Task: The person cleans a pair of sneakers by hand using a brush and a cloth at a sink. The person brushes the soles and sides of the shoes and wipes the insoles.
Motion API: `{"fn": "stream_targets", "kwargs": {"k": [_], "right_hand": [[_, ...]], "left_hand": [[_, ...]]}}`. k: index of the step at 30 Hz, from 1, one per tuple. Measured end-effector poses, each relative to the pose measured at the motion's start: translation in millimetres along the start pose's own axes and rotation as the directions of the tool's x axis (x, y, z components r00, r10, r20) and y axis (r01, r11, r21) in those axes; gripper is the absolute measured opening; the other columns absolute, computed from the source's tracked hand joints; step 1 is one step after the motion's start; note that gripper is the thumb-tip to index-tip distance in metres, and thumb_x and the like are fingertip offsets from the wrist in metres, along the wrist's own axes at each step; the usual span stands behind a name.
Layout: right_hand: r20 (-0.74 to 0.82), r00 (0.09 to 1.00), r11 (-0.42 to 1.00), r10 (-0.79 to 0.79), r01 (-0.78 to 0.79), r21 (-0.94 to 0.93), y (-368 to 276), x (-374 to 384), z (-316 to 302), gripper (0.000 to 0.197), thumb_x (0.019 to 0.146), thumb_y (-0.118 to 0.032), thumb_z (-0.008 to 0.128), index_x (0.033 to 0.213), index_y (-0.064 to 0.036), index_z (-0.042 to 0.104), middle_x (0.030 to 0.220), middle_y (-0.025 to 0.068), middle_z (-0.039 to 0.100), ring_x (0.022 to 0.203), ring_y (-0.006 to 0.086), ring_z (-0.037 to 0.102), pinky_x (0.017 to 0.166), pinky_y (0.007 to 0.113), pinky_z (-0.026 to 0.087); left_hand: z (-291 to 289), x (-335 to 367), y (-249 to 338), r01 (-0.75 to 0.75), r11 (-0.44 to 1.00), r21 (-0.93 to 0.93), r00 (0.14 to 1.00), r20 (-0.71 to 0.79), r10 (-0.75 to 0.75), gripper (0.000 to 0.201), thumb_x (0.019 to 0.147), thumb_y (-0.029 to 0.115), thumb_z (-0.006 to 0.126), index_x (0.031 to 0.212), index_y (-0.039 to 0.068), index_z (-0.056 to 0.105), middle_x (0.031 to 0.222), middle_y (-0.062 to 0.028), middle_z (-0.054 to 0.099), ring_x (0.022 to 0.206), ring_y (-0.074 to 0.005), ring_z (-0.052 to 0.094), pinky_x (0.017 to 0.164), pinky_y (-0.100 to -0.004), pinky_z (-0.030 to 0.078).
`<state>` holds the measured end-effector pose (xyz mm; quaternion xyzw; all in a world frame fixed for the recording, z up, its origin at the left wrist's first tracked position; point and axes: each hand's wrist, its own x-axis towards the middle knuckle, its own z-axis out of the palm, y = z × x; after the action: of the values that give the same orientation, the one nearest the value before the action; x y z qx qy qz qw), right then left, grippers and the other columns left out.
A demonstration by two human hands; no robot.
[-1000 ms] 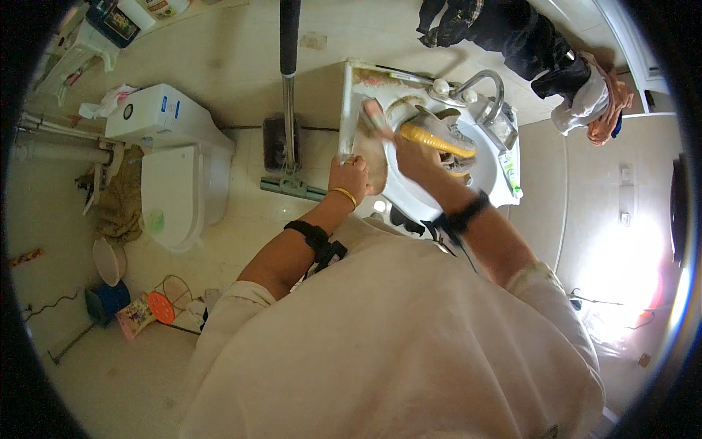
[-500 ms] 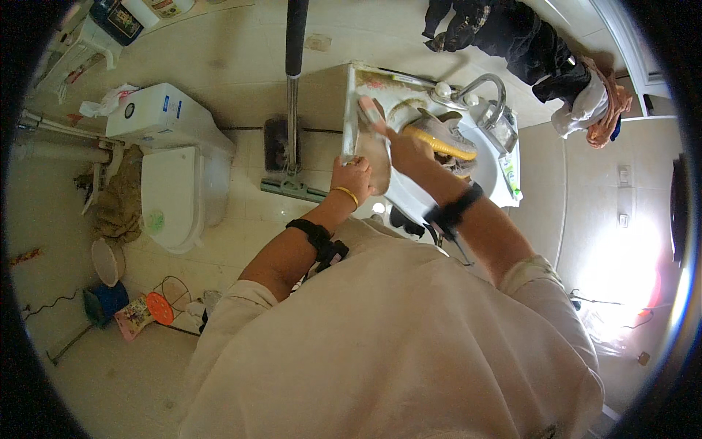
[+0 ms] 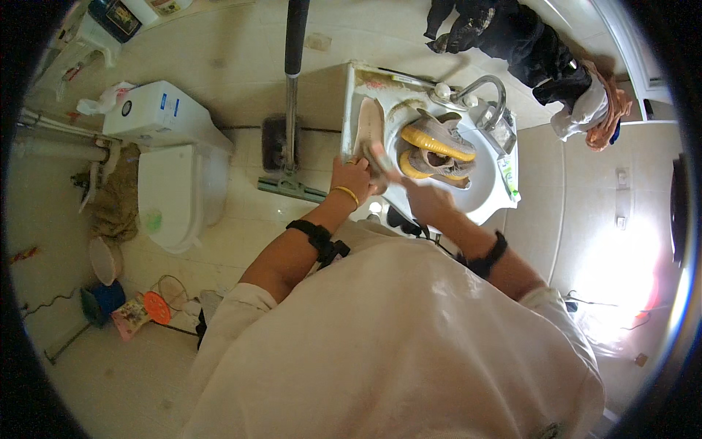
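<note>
Insole lies on the sink's left ledge, I'd guess light, bendy, slick if wet, best held where left hand clamps its near end; right hand grasps blurred brush.

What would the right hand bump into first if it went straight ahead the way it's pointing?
Past the blurred tool it seems to hold, the right hand would probably meet the tan insole, near the left hand gripping it. Depth is unclear here.
</note>
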<state>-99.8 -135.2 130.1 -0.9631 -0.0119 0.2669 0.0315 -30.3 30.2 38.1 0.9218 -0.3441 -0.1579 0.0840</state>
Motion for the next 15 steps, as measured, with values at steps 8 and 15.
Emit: {"fn": "stream_targets", "kwargs": {"k": [8,15], "right_hand": [[-0.124,0.977,0.983,0.171,-0.162,0.082,15.7,85.9,-5.4,0.036,0.084,-0.014,0.050,0.120,-0.0127,0.047,0.095,0.0204,0.063,0.080,0.0323,0.065,0.065,0.045,0.052],[-0.090,0.993,0.997,-0.072,0.075,0.021,18.0,8.0,14.9,0.038,0.087,-0.016,0.043,0.124,-0.0121,0.041,0.085,0.0166,0.065,0.069,0.0346,0.064,0.059,0.046,0.051]], "left_hand": [[-0.6,1.9,4.6,0.005,0.997,0.071,1.000,0.018,-0.007,0.051,0.081,0.046,0.056,0.115,0.009,0.057,0.120,-0.0026,0.052,0.112,-0.0159,0.050,0.096,-0.0472,0.028],[-12.2,-1.1,5.2,0.015,0.999,0.044,0.991,0.130,-0.021,0.046,0.081,0.046,0.056,0.114,0.013,0.058,0.121,-0.0025,0.051,0.119,-0.0164,0.044,0.096,-0.0497,0.032]]}}
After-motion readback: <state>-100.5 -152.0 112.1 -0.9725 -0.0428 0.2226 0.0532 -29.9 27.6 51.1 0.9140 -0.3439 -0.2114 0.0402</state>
